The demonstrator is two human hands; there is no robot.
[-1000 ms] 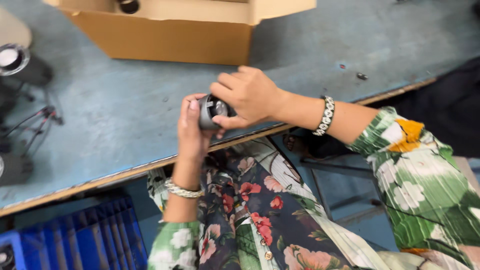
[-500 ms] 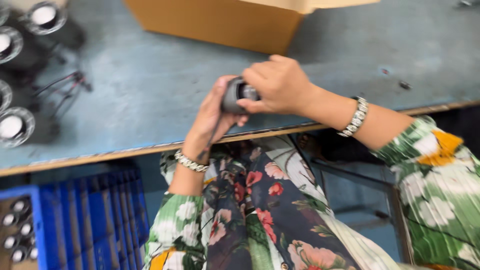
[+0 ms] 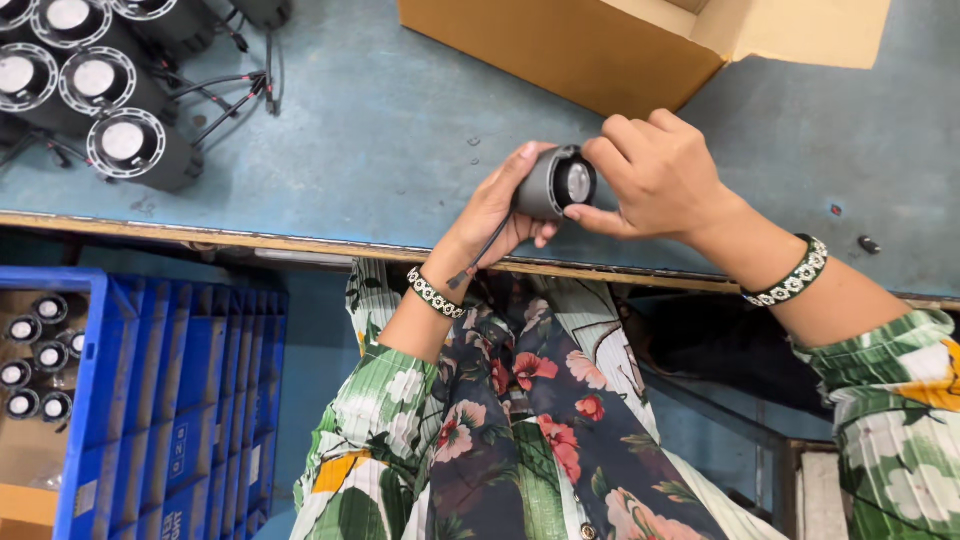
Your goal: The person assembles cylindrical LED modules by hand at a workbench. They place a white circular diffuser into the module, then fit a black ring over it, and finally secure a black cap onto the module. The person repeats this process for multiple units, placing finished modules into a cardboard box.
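Observation:
A small dark grey cylindrical lamp [image 3: 553, 184] with a round glass front is held over the near edge of the blue-grey table [image 3: 380, 150]. My left hand [image 3: 492, 208] grips its body from the left and below. My right hand [image 3: 655, 175] closes over its front rim from the right, fingertips on the lens ring. A thin dark wire [image 3: 478, 253] hangs from the lamp down past my left wrist. Both wrists wear beaded bracelets.
Several finished round lamps with white faces and black cables [image 3: 110, 100] stand at the table's far left. An open cardboard box [image 3: 600, 45] sits at the back. A blue plastic crate [image 3: 170, 400] with more small lamps [image 3: 35, 360] stands on the floor at left.
The view has shifted, so the lamps at left and the blue crate show more. Both hands stay on the lamp, which now has its glass front turned toward me.

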